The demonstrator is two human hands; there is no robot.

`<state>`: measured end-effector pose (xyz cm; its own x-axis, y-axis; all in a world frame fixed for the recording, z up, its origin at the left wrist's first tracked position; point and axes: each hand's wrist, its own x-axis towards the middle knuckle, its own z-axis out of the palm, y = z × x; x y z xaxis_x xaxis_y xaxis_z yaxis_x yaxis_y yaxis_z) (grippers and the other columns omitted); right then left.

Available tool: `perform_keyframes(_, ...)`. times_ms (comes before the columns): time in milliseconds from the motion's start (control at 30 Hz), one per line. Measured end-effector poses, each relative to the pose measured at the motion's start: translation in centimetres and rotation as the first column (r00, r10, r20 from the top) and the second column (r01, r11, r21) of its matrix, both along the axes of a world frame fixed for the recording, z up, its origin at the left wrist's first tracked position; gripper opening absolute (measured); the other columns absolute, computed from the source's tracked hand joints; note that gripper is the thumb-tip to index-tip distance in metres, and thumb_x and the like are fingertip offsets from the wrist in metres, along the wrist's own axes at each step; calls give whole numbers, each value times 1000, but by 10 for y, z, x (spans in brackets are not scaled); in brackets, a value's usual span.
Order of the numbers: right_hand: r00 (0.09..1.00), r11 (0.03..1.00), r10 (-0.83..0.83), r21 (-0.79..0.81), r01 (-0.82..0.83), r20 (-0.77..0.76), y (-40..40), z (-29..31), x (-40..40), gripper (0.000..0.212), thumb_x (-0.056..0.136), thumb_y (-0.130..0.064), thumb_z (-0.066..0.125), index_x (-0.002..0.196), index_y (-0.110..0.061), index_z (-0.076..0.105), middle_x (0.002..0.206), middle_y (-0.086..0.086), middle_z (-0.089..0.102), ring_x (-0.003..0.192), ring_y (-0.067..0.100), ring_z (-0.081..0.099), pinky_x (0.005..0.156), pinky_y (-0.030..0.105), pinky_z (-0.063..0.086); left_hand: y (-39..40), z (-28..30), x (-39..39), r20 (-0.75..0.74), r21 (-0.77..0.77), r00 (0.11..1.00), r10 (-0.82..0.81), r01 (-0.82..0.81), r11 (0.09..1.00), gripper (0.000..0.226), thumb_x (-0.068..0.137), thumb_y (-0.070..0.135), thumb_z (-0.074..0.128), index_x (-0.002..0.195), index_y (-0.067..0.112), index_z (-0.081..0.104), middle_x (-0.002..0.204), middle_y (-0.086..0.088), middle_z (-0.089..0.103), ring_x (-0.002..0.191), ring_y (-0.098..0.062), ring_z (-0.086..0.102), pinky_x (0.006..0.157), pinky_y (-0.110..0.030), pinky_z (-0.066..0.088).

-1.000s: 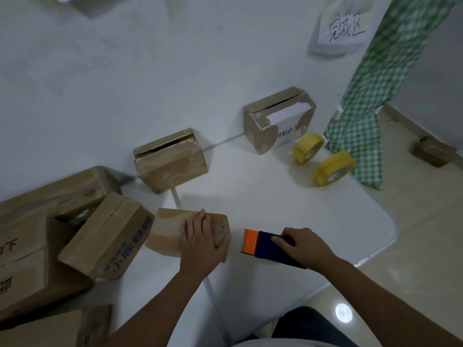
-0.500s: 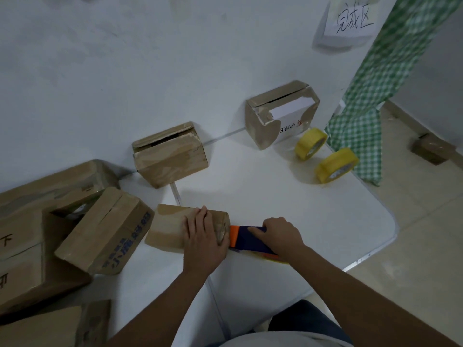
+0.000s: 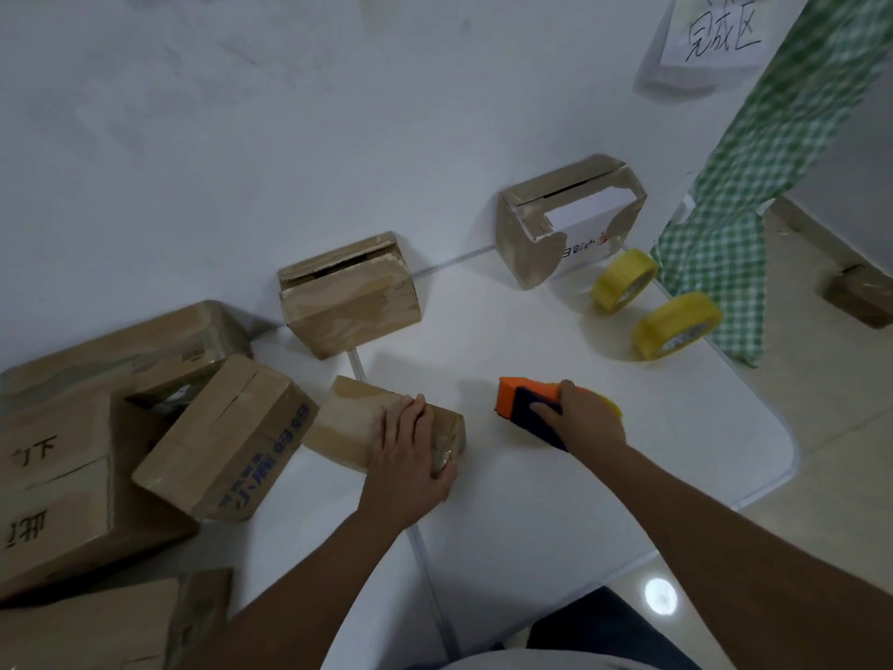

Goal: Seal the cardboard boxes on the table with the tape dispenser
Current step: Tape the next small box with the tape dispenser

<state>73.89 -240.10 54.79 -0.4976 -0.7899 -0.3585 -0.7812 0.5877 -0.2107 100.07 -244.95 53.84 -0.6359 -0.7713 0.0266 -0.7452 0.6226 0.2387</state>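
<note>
A small flat cardboard box (image 3: 348,418) lies on the white table (image 3: 531,500) near the middle. My left hand (image 3: 410,456) rests on the right end of its top, fingers laid flat and the thumb down over the end face. My right hand (image 3: 582,418) grips the orange and dark blue tape dispenser (image 3: 519,403), which sits on the table a short gap to the right of the box, its orange end pointing at the box. A bit of yellow tape roll shows behind my right hand.
Two more small boxes (image 3: 348,302) (image 3: 555,224) stand against the white wall. A pile of larger boxes (image 3: 212,437) fills the table's left side. Two yellow tape rolls (image 3: 623,282) (image 3: 676,326) lie at the right, beside a green checked cloth (image 3: 725,244). The table's rounded corner is at the right.
Half a second ago the dispenser touched the right end of the box; my right hand has pulled it away to the right. My left hand stays on the box.
</note>
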Motion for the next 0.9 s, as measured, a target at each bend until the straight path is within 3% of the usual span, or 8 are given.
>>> perform_keyframes(167, 975, 998, 9, 51, -21, 222, 3, -23, 33, 30, 96, -37, 52, 115, -13, 49, 106, 10, 61, 96, 29, 60, 76, 39, 47, -34, 18, 20, 107, 25, 961, -253, 252, 967, 72, 91, 58, 54, 147, 15, 44, 159, -3, 31, 150, -28, 20, 121, -55, 13)
perform_keyframes(300, 955, 928, 69, -371, 45, 288, 10, -8, 51, 25, 86, -1, 55, 103, -14, 68, 100, 7, 67, 92, 22, 60, 78, 33, 45, -32, 21, 24, 190, 151, 957, -218, 191, 970, 91, 85, 61, 61, 157, 30, 16, 163, -12, 9, 151, -32, 5, 119, -51, 21)
perform_keyframes(400, 684, 970, 141, -239, 51, 715, 15, 4, 94, 45, 79, 14, 42, 83, -15, 77, 91, -1, 75, 86, 7, 65, 76, 19, 45, -31, 15, 33, 229, 165, 937, -263, 229, 959, 102, 84, 53, 67, 157, 30, -1, 165, -8, -3, 152, -27, -5, 123, -46, 3)
perform_keyframes(500, 505, 988, 21, -97, 124, 863, 6, -4, 129, 47, 83, 13, 41, 83, -15, 78, 97, 0, 75, 91, 11, 65, 77, 22, 52, -33, 15, 38, 232, 178, 930, -286, 248, 952, 100, 89, 39, 66, 156, 33, -8, 165, -3, -14, 151, -22, -17, 122, -40, -8)
perform_keyframes(567, 538, 979, -65, -51, 199, 841, -4, -16, 136, 39, 84, 14, 42, 89, -3, 77, 100, 9, 73, 84, 17, 63, 75, 26, 52, -33, 14, 37, 248, 180, 929, -275, 235, 955, 102, 88, 34, 66, 155, 33, -10, 164, -2, -18, 150, -22, -20, 120, -38, -12)
perform_keyframes(667, 660, 991, -73, -19, 131, 748, -11, -39, 137, 26, 87, 12, 46, 94, 6, 70, 92, 18, 67, 69, 18, 52, 61, 24, 42, -32, 11, 37, 259, 167, 928, -268, 231, 959, 103, 88, 33, 67, 156, 32, -11, 164, -3, -18, 150, -22, -21, 120, -39, -13)
perform_keyframes(800, 653, 972, -226, 124, 199, 722, -2, -58, 132, 27, 93, -3, 49, 110, -4, 70, 107, 16, 67, 89, 28, 57, 70, 32, 45, -34, 8, 41, 223, 165, 933, -283, 250, 954, 102, 87, 38, 68, 157, 32, -6, 165, -3, -12, 151, -23, -16, 120, -39, -11)
perform_keyframes(900, 697, 920, -289, -12, 392, 657, 8, -55, 120, 24, 91, -1, 51, 111, -11, 59, 115, 7, 63, 95, 22, 59, 75, 36, 50, -37, 4, 43, 192, 170, 937, -293, 262, 950, 99, 87, 48, 66, 157, 33, -3, 165, -2, -11, 151, -22, -16, 120, -39, -11)
